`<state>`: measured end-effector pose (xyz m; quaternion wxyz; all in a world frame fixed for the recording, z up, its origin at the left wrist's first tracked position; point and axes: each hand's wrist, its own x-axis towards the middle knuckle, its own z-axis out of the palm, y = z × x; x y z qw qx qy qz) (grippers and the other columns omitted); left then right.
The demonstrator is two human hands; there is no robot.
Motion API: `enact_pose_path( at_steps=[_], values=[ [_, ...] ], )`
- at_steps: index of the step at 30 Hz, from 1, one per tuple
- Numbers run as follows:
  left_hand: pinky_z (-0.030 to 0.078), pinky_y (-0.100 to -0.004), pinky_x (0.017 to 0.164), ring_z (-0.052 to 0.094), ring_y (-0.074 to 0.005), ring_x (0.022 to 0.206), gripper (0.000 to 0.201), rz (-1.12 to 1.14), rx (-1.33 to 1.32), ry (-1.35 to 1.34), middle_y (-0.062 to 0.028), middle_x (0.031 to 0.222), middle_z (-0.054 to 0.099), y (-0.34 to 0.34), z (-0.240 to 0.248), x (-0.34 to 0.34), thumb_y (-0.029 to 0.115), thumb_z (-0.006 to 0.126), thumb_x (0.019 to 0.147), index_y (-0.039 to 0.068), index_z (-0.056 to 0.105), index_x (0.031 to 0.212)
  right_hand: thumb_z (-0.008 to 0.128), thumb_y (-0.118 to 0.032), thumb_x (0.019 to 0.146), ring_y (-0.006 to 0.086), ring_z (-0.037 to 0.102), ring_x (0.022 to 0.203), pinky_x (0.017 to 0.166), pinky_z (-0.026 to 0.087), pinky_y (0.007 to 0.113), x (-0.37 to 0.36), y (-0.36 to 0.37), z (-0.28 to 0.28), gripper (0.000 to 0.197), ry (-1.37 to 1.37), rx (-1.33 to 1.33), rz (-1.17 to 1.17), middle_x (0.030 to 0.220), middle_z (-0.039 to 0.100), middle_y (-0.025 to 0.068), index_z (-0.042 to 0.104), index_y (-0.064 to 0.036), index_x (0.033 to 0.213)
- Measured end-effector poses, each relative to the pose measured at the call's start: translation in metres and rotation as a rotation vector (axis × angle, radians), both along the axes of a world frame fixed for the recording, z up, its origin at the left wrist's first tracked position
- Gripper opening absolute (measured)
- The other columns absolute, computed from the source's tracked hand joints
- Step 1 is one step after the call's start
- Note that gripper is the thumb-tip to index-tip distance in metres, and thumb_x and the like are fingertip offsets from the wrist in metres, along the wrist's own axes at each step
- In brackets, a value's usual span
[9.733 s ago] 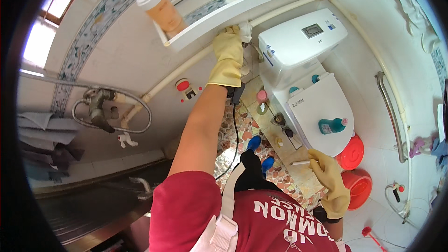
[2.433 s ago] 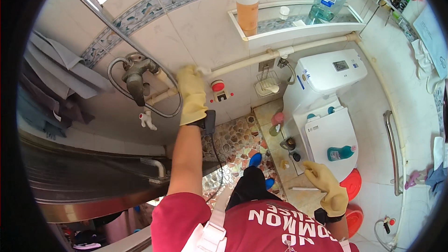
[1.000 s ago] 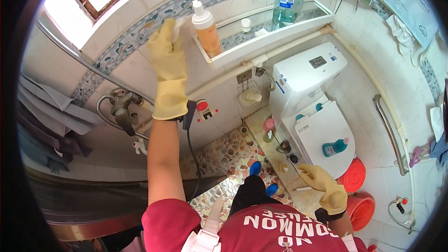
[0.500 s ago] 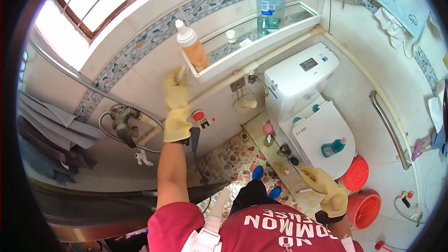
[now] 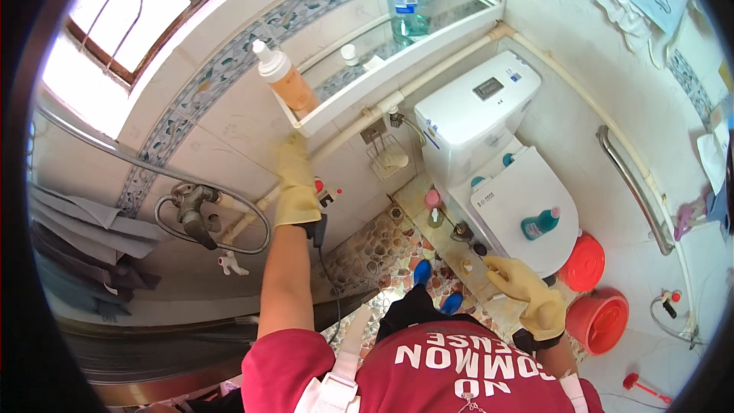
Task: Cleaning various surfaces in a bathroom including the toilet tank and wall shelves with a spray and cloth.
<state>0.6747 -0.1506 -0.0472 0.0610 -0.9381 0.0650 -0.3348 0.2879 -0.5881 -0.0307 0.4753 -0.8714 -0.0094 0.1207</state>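
My left hand (image 5: 295, 182), in a yellow rubber glove, is raised at the wall just below the left end of a white shelf (image 5: 340, 113). Motion smears its fingers, so whether they hold anything is unclear. On that end of the shelf a bottle of orange liquid with a white top (image 5: 287, 82) stands. My right hand (image 5: 529, 295), gloved the same way, hovers beside the front of the white toilet (image 5: 527, 191), fingers stretched out and holding nothing. A teal bottle with a pink cap (image 5: 541, 224) lies on the closed toilet lid.
A large blue bottle (image 5: 407, 0) and a small white jar (image 5: 349, 54) share the shelf. Left of my arm, a tap with a metal hose (image 5: 195, 210) juts from the wall. Two red buckets (image 5: 598, 321) stand right of the toilet; a grab bar (image 5: 634, 191) crosses the right wall.
My left hand has dropped slightly away from the shelf's end, its fingers now blurred. My right hand has shifted a little up and left. The view has tilted slightly.
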Motion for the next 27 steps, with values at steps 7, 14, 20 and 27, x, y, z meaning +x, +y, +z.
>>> enact_pose_path(
  at_steps=[7,14,20,27],
  values=[
    [0.053,-0.0430,0.085,0.068,-0.0362,0.100,0.027,-0.249,-0.621,0.085,-0.0201,0.110,0.072,-0.061,-0.002,-0.017,0.013,0.065,0.094,0.004,0.072,0.118,0.061,-0.018,0.096,0.0324,0.070,0.079,0.072,0.053,0.039,-0.028,-0.026,-0.006,0.037,0.095,-0.112,-0.081,0.094,0.073,0.0198,0.065,-0.0016,0.129],
    [0.056,-0.0358,0.082,0.073,-0.0287,0.089,0.031,-0.163,-0.322,0.195,-0.0181,0.104,0.076,-0.105,-0.001,0.020,0.010,0.071,0.091,0.002,0.072,0.121,0.063,-0.019,0.095,0.0335,0.072,0.086,0.075,0.055,0.039,-0.056,-0.021,-0.011,0.037,0.139,-0.137,-0.137,0.098,0.074,0.0209,0.066,-0.0016,0.127],
    [0.055,-0.0303,0.072,0.068,-0.0152,0.083,0.021,-0.448,-1.296,0.844,-0.0080,0.100,0.076,-0.221,0.006,-0.071,0.011,0.075,0.092,0.002,0.074,0.111,0.061,-0.027,0.099,0.0369,0.070,0.084,0.074,0.054,0.043,-0.049,-0.017,-0.018,0.036,0.033,0.014,-0.216,0.093,0.072,0.0203,0.065,-0.0047,0.126],
    [0.051,-0.0263,0.074,0.063,-0.0108,0.084,0.025,-0.534,-1.430,1.281,-0.0040,0.097,0.072,-0.271,0.052,-0.209,0.019,0.069,0.098,-0.002,0.071,0.112,0.067,-0.017,0.099,0.0178,0.066,0.103,0.083,0.054,0.035,0.052,0.020,-0.003,0.039,-0.182,0.630,-0.448,0.112,0.069,0.0132,0.061,0.0018,0.132]
  ],
)
